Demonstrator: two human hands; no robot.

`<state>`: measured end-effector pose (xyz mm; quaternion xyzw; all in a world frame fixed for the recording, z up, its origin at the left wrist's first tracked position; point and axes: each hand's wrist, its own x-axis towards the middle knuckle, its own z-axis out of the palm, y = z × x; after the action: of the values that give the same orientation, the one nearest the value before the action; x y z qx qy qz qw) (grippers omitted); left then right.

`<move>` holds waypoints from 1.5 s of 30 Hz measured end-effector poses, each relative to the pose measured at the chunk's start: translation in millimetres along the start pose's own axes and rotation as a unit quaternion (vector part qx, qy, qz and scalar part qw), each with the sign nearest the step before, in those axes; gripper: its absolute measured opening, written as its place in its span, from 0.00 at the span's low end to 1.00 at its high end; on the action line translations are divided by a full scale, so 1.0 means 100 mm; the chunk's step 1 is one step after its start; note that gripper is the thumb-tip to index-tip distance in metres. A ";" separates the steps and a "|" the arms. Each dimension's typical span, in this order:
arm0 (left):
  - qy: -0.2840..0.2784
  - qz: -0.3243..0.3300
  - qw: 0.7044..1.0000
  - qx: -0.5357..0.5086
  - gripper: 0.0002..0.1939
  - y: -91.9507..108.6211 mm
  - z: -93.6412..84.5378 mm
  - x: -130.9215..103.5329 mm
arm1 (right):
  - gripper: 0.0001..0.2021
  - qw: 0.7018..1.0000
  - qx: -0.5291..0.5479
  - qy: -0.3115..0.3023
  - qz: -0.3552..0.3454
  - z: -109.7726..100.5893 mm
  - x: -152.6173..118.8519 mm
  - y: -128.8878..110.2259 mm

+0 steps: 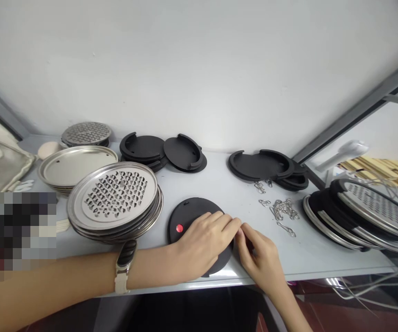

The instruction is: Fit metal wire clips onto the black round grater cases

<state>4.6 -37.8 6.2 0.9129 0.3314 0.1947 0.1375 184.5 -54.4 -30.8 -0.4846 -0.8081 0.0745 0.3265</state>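
A round black disc [194, 210] with a red dot near its left side lies by the front edge of the grey-white table [207, 180]. My left hand [204, 244] rests across the disc, fingers bent together over its right part. At the disc's right edge my right hand [263, 258] is closed, thumb and index finger pinched against the left fingertips. Whatever sits between those fingertips is hidden. Small metal clips [283, 210] lie in a loose pile beyond the right hand. Left of the disc stands a stack of round metal grater plates [116, 196].
Black round holders [261, 166] lie at the back right, with more black holders [143, 147] at the back centre. A plain metal plate [79, 166] tops another stack at left. Assembled graters [361, 212] are piled at right. Cables [371, 286] hang near the right edge.
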 end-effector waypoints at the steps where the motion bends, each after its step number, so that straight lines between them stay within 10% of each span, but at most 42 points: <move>1: 0.001 0.001 1.000 0.001 0.23 0.00 0.00 0.00 | 0.10 1.000 -0.002 0.001 -0.002 0.00 0.00 0.00; 8: 0.000 0.017 1.000 0.002 0.24 -0.01 -0.01 -0.01 | 0.12 1.000 0.003 0.026 0.007 -0.01 -0.02 0.01; 16: 0.009 -0.020 0.999 0.033 0.22 -0.01 0.05 0.00 | 0.11 0.991 0.057 -0.083 0.089 -0.02 0.03 0.00; 45: 0.016 -0.021 0.999 0.034 0.19 0.01 0.00 -0.01 | 0.12 0.997 -0.003 -0.040 0.060 -0.01 0.02 -0.02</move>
<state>4.9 -39.3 6.4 0.9064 0.3596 0.1954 0.1051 182.9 -54.4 -28.1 -0.5299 -0.7900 0.1110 0.2878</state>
